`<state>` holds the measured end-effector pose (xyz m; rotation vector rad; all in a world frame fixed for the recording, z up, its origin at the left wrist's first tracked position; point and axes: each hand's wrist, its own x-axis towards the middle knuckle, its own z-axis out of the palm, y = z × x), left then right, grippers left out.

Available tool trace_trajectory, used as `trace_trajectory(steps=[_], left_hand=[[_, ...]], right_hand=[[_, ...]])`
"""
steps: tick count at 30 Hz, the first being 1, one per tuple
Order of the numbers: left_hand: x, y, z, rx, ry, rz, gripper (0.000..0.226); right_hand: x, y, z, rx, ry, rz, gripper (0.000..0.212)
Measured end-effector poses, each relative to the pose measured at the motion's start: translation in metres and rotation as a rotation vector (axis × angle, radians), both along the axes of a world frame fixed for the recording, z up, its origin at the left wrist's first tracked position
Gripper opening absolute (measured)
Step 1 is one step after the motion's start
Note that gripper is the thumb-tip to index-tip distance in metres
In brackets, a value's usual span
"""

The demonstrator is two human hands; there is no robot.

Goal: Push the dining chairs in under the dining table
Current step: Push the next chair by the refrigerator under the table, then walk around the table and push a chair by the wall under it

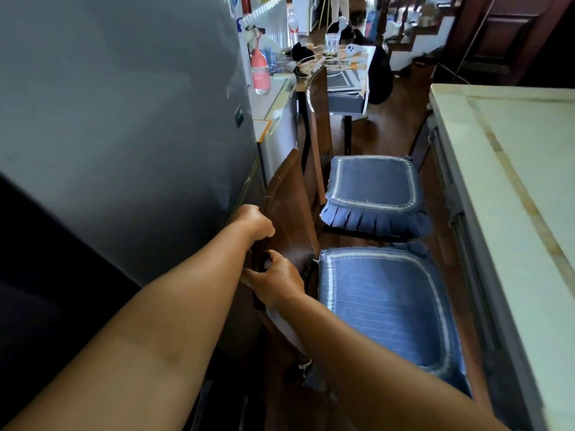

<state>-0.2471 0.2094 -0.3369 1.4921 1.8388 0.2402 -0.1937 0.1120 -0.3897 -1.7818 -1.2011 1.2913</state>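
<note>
Two dark wooden dining chairs with blue cushions stand side by side, left of the pale dining table (513, 188). The near chair (382, 306) has its backrest (289, 213) right in front of me. My left hand (255, 222) grips the top edge of that backrest. Lower down, my right hand (273, 281) holds the same backrest near its side edge. The far chair (373, 181) stands beyond it, untouched, its tall backrest (320, 119) to the left. Both seats sit out from the table's edge, with a strip of floor between.
A grey refrigerator (140, 119) stands close on the left, just behind the chair backs. A white counter (273, 98) with a pink bottle (259, 70) lies past it. A cluttered small table (345, 76) stands further back on the wooden floor (389, 132).
</note>
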Motion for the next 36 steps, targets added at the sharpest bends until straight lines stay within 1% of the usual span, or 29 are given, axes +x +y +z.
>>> trace_trajectory(steps=[1,2,4,5,6,8,10,12,15,18,21,23,25,29,32,35,36], left_hand=[[0.0,-0.001,0.002,-0.011,-0.013,-0.005,0.042],[0.001,-0.002,0.004,-0.02,-0.031,-0.01,0.046],[0.003,-0.002,0.005,-0.014,-0.069,-0.011,0.059],[0.004,-0.002,0.005,0.016,-0.096,-0.004,0.067],[0.007,-0.002,0.005,0.063,-0.125,0.002,0.072],[0.013,-0.001,0.008,0.169,-0.168,0.025,0.076],[0.022,-0.003,0.013,0.279,-0.18,0.05,0.072],[0.034,-0.005,0.017,0.374,-0.208,0.073,0.066],[0.058,-0.012,0.024,0.433,-0.332,0.051,0.057],[0.095,-0.023,0.03,0.404,-0.515,0.041,0.046],[0.139,-0.041,0.035,0.356,-0.661,0.014,0.032],[0.166,-0.052,0.036,0.352,-0.693,-0.025,0.025],[0.192,-0.065,0.038,0.35,-0.716,-0.085,0.024],[0.254,-0.104,0.044,0.281,-0.759,-0.203,0.012],[0.298,-0.142,0.054,0.248,-0.821,-0.271,0.014],[0.342,-0.188,0.067,0.194,-0.913,-0.348,0.023],[0.355,-0.203,0.07,0.185,-0.939,-0.374,0.02]], right_hand=[[0.002,-0.001,0.001,-0.013,0.035,0.018,0.04],[0.005,-0.002,0.002,-0.037,0.088,0.032,0.049],[0.012,-0.004,0.003,-0.116,0.207,0.021,0.07],[0.016,-0.005,0.004,-0.135,0.237,0.001,0.074],[0.022,-0.006,0.004,-0.125,0.241,-0.028,0.073],[0.032,-0.007,0.004,-0.059,0.19,-0.112,0.063],[0.045,-0.008,0.007,0.016,0.154,-0.237,0.051],[0.062,-0.008,0.014,0.085,0.162,-0.357,0.043],[0.09,-0.011,0.029,0.169,0.175,-0.487,0.038],[0.117,-0.022,0.042,0.251,0.147,-0.584,0.031],[0.145,-0.041,0.051,0.306,0.125,-0.728,0.037],[0.165,-0.052,0.058,0.323,0.11,-0.805,0.039],[0.188,-0.065,0.065,0.341,0.099,-0.884,0.039],[0.25,-0.103,0.081,0.405,0.142,-1.054,0.037],[0.294,-0.14,0.092,0.467,0.158,-1.167,0.036],[0.337,-0.185,0.103,0.537,0.165,-1.227,0.035],[0.35,-0.199,0.107,0.557,0.16,-1.236,0.035]])
